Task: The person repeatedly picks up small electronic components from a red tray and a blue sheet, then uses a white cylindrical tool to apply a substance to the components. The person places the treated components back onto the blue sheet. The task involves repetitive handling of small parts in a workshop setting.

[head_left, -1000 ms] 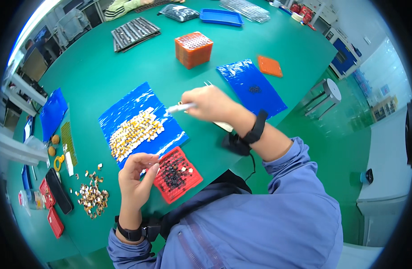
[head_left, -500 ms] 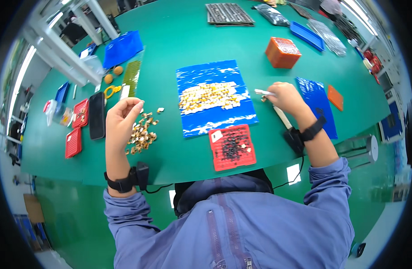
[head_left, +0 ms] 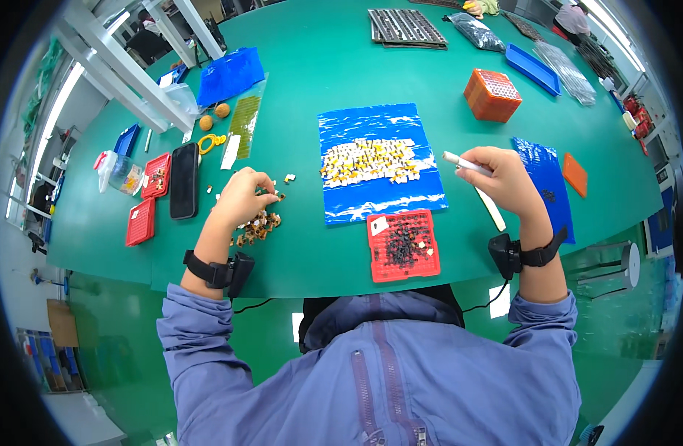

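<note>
Small white-and-amber pieces [head_left: 367, 160]: laid close together in uneven rows across the blue sheet [head_left: 382, 210], near the middle of the tabletop [head_left: 312, 267].
Loose pile [head_left: 258, 230]: similar bits heaped on the tabletop, left of the blue sheet, a few strays just beyond it.
Left hand [head_left: 246, 197]: above the loose pile, back turned up, fingers curled down, thumb and forefinger stretched rightward with their tips near each other; whether a piece sits between them, I cannot tell.
Left forearm [head_left: 217, 241]: runs up from the rolled sleeve, leaning slightly rightward, a black wristband [head_left: 209, 273] round the wrist.
Right hand [head_left: 501, 178]: right of the blue sheet, clear of the pieces, grasping the white pen-like tool [head_left: 466, 164] between thumb and bent fingers.
White pen-like tool: slants across the fingers, its thick end pointing left toward the blue sheet.
Right forearm [head_left: 546, 279]: rises from its rolled sleeve and tilts leftward, wrist banded too.
Red tray [head_left: 405, 276]: between the forearms, just below the blue sheet, scattered with black bits.
</note>
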Demonstrator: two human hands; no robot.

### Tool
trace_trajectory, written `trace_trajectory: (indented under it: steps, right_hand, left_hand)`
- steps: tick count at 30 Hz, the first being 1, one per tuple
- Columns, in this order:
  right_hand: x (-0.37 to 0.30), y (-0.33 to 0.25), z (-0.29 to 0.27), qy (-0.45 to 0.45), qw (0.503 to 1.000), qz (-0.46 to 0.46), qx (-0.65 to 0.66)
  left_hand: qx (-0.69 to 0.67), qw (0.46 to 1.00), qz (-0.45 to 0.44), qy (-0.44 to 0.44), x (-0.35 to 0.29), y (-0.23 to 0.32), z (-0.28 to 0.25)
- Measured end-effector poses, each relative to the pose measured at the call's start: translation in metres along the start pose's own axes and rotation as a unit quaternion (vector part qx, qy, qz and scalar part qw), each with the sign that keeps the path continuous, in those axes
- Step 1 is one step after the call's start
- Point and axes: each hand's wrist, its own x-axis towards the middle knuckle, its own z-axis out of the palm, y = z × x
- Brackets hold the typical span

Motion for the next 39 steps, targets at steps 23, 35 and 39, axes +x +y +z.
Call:
trace_trajectory:
  steps: [23, 35, 39]
  right_hand:
    - [0.017, 0.013, 0.048, -0.189, 0.941, 0.026, 0.28]
    - [0.016, 0.008, 0.041, -0.239, 0.932, -0.021, 0.272]
    - [0.015, 0.008, 0.042, -0.232, 0.931, -0.011, 0.283]
  left_hand:
    - [-0.488, 0.872, 0.014, -0.027, -0.018, 0.089, 0.008]
    - [-0.698, 0.705, 0.04, -0.118, 0.012, 0.136, 0.053]
    - [-0.765, 0.619, 0.059, -0.166, 0.016, 0.131, 0.066]
